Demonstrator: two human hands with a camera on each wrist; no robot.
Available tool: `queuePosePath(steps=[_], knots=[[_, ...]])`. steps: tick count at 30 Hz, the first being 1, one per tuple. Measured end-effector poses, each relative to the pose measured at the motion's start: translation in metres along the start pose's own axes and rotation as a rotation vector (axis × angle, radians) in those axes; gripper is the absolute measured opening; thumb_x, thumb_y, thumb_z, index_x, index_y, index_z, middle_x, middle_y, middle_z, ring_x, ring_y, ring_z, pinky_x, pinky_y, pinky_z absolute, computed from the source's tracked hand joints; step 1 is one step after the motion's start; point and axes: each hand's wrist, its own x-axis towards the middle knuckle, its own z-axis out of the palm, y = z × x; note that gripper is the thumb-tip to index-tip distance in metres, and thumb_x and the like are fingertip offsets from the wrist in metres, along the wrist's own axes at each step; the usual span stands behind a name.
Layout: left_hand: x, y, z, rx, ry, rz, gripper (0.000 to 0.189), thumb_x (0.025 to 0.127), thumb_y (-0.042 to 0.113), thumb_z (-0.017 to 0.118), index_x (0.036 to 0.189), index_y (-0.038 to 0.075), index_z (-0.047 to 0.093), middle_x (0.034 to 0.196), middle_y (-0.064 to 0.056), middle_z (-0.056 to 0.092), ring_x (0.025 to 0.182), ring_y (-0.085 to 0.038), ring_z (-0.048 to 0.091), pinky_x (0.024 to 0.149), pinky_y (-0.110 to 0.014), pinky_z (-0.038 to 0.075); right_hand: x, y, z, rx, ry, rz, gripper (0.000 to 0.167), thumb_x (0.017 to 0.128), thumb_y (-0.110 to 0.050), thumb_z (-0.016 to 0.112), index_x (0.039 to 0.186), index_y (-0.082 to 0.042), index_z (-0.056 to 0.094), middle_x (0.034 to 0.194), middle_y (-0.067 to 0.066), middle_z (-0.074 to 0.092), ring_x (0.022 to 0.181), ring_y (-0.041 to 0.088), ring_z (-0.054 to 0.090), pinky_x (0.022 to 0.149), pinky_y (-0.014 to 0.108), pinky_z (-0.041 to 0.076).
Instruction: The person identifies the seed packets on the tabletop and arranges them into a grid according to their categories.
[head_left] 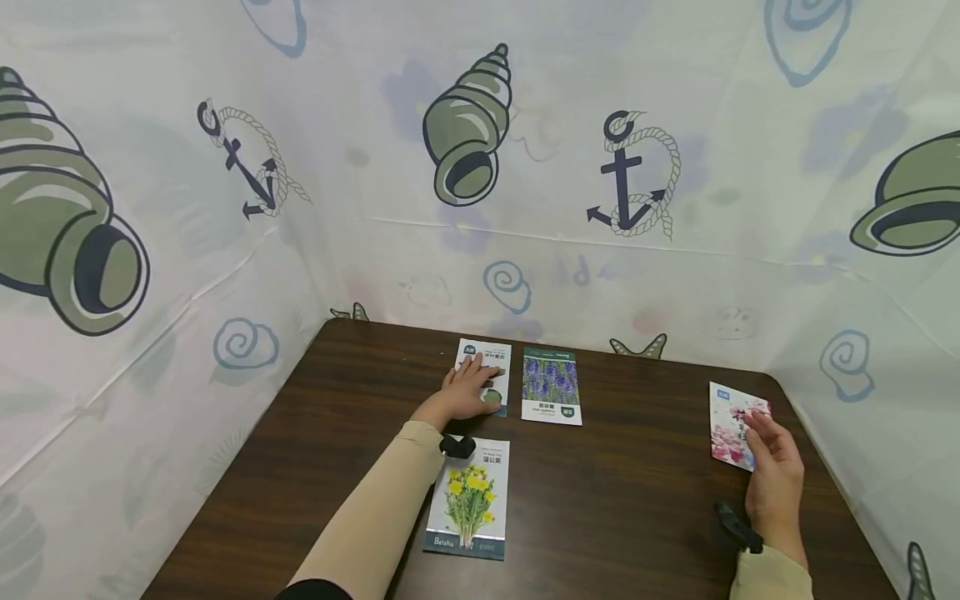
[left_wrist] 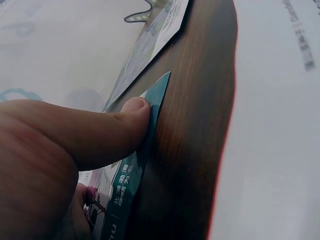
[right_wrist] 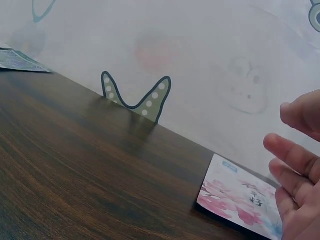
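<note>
Four seed packets lie on a dark wooden table [head_left: 622,492]. My left hand [head_left: 468,390] rests flat on a white-and-teal packet [head_left: 497,357] at the far middle; its thumb [left_wrist: 120,125] presses the packet's teal edge [left_wrist: 150,135]. A purple-flower packet [head_left: 552,385] lies just right of it. A yellow-flower packet [head_left: 470,497] lies nearer, beside my left forearm. My right hand [head_left: 772,467] has loosely extended fingers [right_wrist: 292,165] touching the near edge of a pink-blossom packet [head_left: 729,421] [right_wrist: 235,197] at the table's right.
White sheets printed with shells and anchors [head_left: 633,171] wall in the table on three sides. A starfish print [right_wrist: 135,95] shows at the sheet's foot. Black wrist straps [head_left: 738,525] sit on both arms.
</note>
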Motion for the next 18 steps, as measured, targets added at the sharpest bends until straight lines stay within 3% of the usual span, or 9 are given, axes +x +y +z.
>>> queuePosePath(steps=[10, 14, 16, 18], knots=[[0.0001, 0.0006, -0.0002, 0.024, -0.003, 0.000, 0.085, 0.102, 0.044, 0.075, 0.173, 0.027, 0.033, 0.186, -0.006, -0.006, 0.173, -0.030, -0.010, 0.138, -0.060, -0.006, 0.0019, 0.0029, 0.0010, -0.088, -0.023, 0.075, 0.046, 0.109, -0.005, 0.064, 0.154, -0.001, 0.057, 0.132, -0.005, 0.069, 0.128, 0.008, 0.058, 0.102, 0.010, 0.046], [0.0002, 0.0002, -0.0003, 0.012, 0.012, 0.014, 0.084, 0.102, 0.042, 0.076, 0.173, 0.024, 0.035, 0.186, -0.008, -0.004, 0.173, -0.033, -0.008, 0.138, -0.061, -0.004, 0.0013, 0.0005, 0.0003, -0.231, -0.050, 0.138, 0.047, 0.111, -0.014, 0.063, 0.157, -0.008, 0.055, 0.142, -0.006, 0.063, 0.133, 0.007, 0.052, 0.105, 0.008, 0.044], [0.0003, -0.0002, -0.0001, 0.012, 0.011, 0.014, 0.084, 0.102, 0.042, 0.076, 0.172, 0.024, 0.035, 0.186, -0.008, -0.004, 0.173, -0.033, -0.008, 0.138, -0.061, -0.004, 0.0008, -0.0006, -0.0013, -0.348, -0.092, 0.180, 0.051, 0.112, -0.022, 0.062, 0.162, -0.012, 0.051, 0.155, 0.000, 0.058, 0.144, 0.010, 0.048, 0.114, 0.008, 0.040], [0.0002, -0.0003, 0.0002, 0.018, 0.006, 0.009, 0.084, 0.102, 0.042, 0.076, 0.173, 0.025, 0.035, 0.186, -0.008, -0.004, 0.173, -0.032, -0.008, 0.138, -0.061, -0.005, 0.0005, -0.0009, -0.0030, -0.480, -0.144, 0.216, 0.058, 0.114, -0.033, 0.059, 0.167, -0.017, 0.044, 0.170, 0.003, 0.047, 0.157, 0.016, 0.040, 0.126, 0.015, 0.035]])
